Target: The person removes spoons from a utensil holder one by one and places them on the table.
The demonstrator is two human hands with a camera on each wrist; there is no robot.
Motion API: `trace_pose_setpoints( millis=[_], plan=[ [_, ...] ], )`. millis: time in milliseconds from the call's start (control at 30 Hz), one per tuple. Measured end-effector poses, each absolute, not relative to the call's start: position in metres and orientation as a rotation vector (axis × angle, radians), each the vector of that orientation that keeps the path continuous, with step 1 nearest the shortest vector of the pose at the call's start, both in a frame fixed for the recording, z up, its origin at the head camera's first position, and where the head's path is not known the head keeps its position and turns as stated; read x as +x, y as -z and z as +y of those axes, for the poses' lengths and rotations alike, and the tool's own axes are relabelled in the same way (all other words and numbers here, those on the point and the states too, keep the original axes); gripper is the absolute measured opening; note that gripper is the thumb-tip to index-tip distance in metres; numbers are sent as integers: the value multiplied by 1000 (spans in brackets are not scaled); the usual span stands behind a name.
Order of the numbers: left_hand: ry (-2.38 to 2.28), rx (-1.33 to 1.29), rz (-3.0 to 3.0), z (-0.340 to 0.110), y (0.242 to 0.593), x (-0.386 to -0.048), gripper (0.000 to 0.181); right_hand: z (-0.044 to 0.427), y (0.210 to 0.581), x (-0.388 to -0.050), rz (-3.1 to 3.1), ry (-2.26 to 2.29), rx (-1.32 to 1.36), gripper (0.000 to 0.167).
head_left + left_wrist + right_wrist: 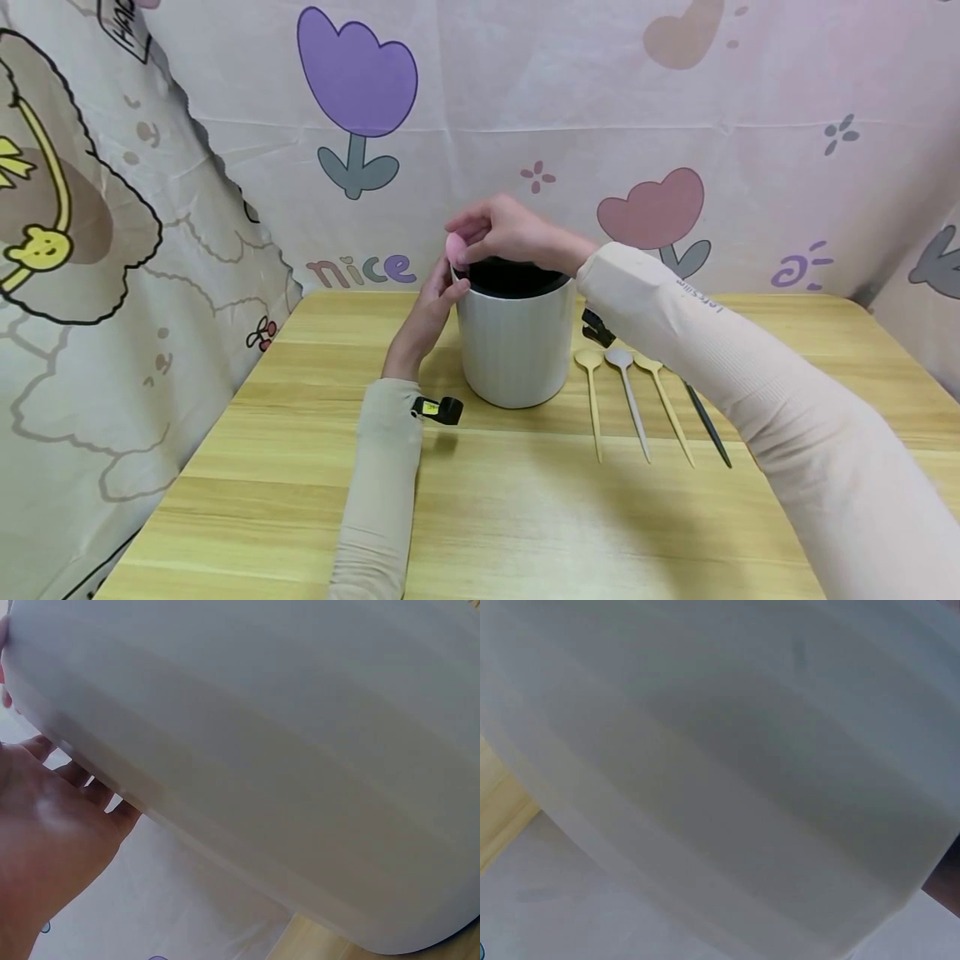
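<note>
In the head view a white bin (514, 354) with a black inside stands upright on the table. My left hand (427, 315) holds the bin's left side near the rim, thumb in front. The left wrist view has that hand's fingers (97, 793) against the bin wall, their tips partly hidden behind it. Above the rim, my right hand (513, 232) pinches a pink spoon (455, 249). Only its rounded head shows; its handle is hidden. The bin wall (705, 772) fills most of the right wrist view, which does not show the right hand's grip.
Right of the bin lie two yellow spoons (593, 404) and a grey spoon (632, 408), handles toward me. A dark utensil (708, 425) lies partly under the right sleeve. A printed cloth (480, 83) hangs behind the wooden table (300, 467).
</note>
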State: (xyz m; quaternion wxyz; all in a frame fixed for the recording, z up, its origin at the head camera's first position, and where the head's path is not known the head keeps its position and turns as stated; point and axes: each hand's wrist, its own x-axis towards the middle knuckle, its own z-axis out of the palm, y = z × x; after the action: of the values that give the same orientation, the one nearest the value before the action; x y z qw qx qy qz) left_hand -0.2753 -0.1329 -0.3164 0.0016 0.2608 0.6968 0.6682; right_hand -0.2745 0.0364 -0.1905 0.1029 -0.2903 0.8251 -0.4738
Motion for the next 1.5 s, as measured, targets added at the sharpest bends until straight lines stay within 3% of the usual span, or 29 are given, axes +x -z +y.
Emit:
trace_pose_setpoints(
  millis=[333,600,933,1333,1500],
  plan=[
    [-2069,800,2213,-132,315,-274,127,46,193,-276,2493,1406,-774,29],
    [-2126,847,2154,-134,318,-277,96,46,194,-277,2495,1395,-728,27],
    [-2119,853,2160,-134,318,-276,91,47,196,-278,2505,1417,-722,25],
    [-2120,906,2153,-133,317,-276,100,53,183,-274,2518,1526,-670,25],
    [-2108,887,2177,-133,318,-276,82,57,174,-270,2460,1657,-644,26]
  ],
)
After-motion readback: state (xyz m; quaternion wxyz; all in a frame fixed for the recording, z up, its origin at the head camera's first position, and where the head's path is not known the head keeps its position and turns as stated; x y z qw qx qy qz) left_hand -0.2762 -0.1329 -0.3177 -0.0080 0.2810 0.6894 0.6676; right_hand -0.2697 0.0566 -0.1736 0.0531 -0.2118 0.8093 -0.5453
